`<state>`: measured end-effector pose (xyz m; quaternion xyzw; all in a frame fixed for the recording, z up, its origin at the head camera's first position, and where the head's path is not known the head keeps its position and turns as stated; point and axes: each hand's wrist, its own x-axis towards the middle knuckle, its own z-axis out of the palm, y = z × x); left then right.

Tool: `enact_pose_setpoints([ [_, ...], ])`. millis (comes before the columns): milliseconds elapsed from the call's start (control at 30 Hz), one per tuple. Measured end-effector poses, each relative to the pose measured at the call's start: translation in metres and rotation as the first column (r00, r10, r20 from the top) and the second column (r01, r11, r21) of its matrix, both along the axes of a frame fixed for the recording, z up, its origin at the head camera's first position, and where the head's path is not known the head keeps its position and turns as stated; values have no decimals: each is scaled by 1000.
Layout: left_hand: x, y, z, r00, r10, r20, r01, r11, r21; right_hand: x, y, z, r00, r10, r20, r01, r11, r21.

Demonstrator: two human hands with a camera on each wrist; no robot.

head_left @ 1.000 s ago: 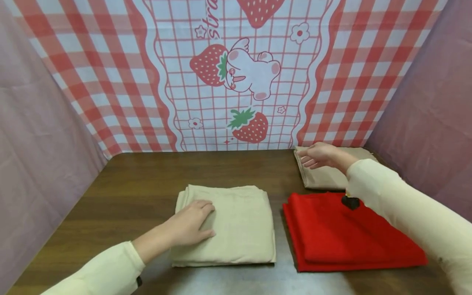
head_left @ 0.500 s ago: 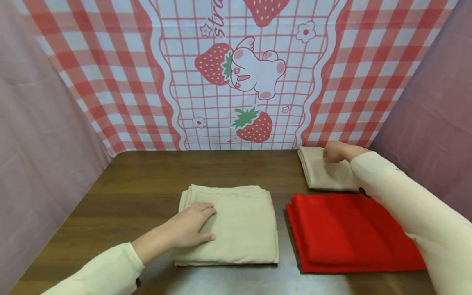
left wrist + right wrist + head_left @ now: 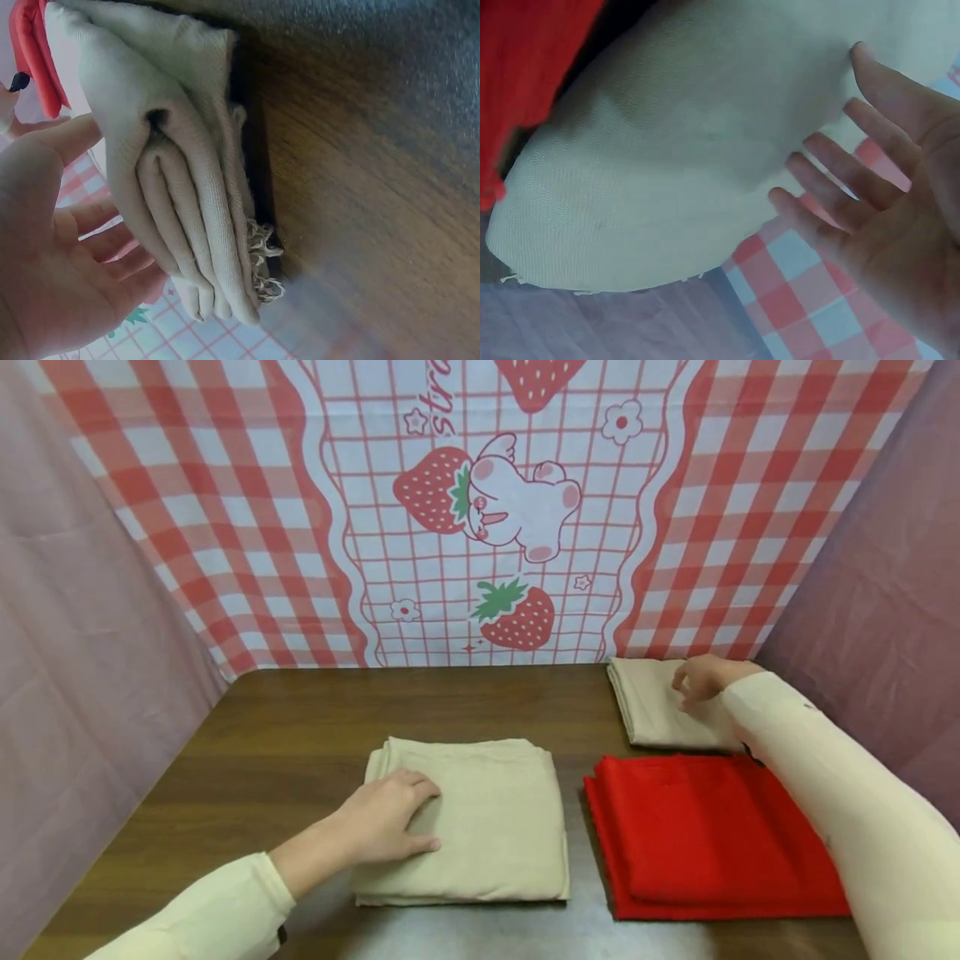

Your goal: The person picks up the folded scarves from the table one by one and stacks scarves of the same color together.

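A folded cream cloth (image 3: 495,818) lies at the front middle of the wooden table. My left hand (image 3: 386,818) rests on its left side, fingers and thumb spread loosely. The left wrist view shows the layered folds of this cloth (image 3: 180,187), with a fringed edge, beside the palm (image 3: 67,277). At the back right is a folded beige cloth (image 3: 645,710). My right hand (image 3: 705,678) is over it with fingers relaxed and slightly bent, holding nothing. In the right wrist view the fingertips are right at the surface of the beige cloth (image 3: 652,187).
A folded red cloth (image 3: 705,835) lies front right, under my right sleeve (image 3: 832,777) in this view. A red-and-white strawberry-print curtain (image 3: 480,527) hangs along the table's (image 3: 300,718) back edge. Pinkish drapes (image 3: 90,568) stand at both sides.
My right hand has moved from the beige cloth's left edge to its middle, dipping lower, its fingers loosening since half a second ago. The left hand stays on the cream cloth.
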<state>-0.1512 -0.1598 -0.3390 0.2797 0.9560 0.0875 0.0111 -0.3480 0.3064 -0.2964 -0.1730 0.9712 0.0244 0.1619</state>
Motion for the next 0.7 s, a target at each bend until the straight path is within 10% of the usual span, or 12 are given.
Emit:
enact_pose_setpoints([
  [700,-11,8,0,998,-43,34,41,998,51,0,-33,-10,997,37,-64,-42,997,-71],
])
